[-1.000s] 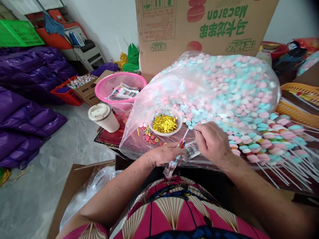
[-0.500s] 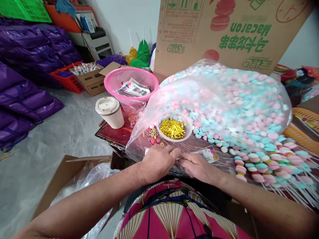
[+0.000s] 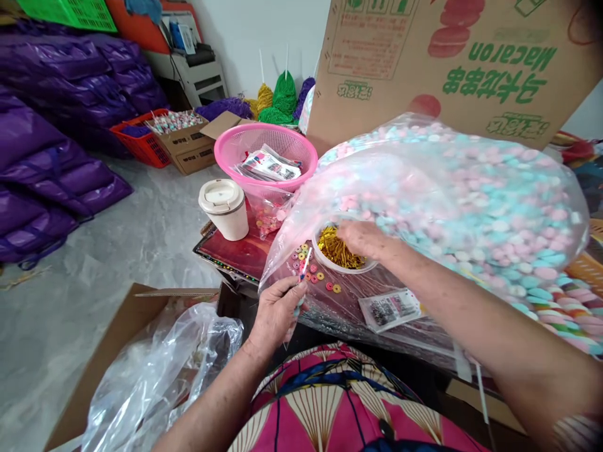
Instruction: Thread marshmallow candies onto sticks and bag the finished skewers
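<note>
Along the near edge of the surface (image 3: 226, 256), left of centre, gripping a white stick (image 3: 308, 258) in the left hand (image 3: 281, 307), with its tip pointing far and slightly right. Farther right, holding the right hand (image 3: 362, 237) in a pale bowl (image 3: 349, 270), at gold strips (image 3: 335, 248); cannot tell whether pinching any. Seeing coloured rings (image 3: 313, 272) beside the bowl, printed packaging (image 3: 390, 310) nearer right, a lidded cup (image 3: 225, 212) and pink basket (image 3: 220, 158) farther left, a bulky clear bag (image 3: 471, 188) far right.

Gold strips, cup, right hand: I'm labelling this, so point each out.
Gold strips (image 3: 336, 248), head view: the heap's uncovered part.
Cup (image 3: 232, 221), head view: its side below the lid.
Right hand (image 3: 362, 238), head view: back of the hand.
</note>
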The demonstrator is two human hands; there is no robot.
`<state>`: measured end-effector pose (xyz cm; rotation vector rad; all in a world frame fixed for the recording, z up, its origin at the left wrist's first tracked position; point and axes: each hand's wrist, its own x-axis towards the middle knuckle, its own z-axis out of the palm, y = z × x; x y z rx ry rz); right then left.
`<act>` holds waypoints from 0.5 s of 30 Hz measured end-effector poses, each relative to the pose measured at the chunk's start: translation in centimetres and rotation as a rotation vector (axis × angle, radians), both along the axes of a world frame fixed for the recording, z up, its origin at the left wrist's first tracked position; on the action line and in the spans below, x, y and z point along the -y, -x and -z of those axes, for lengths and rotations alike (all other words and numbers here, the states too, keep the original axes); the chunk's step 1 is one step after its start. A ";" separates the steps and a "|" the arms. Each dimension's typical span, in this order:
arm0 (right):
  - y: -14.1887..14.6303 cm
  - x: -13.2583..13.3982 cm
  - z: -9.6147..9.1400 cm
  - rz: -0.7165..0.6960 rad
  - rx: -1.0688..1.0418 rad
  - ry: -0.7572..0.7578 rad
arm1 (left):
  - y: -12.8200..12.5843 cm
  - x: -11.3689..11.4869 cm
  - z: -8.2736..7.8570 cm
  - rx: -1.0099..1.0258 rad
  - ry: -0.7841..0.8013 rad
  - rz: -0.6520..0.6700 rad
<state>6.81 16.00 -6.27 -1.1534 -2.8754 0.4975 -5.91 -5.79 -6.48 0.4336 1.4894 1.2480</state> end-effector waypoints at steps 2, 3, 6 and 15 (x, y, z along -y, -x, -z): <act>-0.8 -0.1 -0.5 0.030 0.011 -0.028 | -0.2 -0.4 -0.3 0.023 -0.017 0.023; -1.2 0.0 -0.9 0.052 0.013 -0.036 | -0.4 -0.6 -0.3 0.034 -0.029 0.037; -2.6 0.9 -2.7 0.124 -0.001 -0.036 | -1.4 -1.2 -0.5 0.078 -0.048 0.081; -6.4 9.3 -4.9 0.200 -0.523 0.298 | -4.1 -4.0 -1.8 0.174 -0.108 0.134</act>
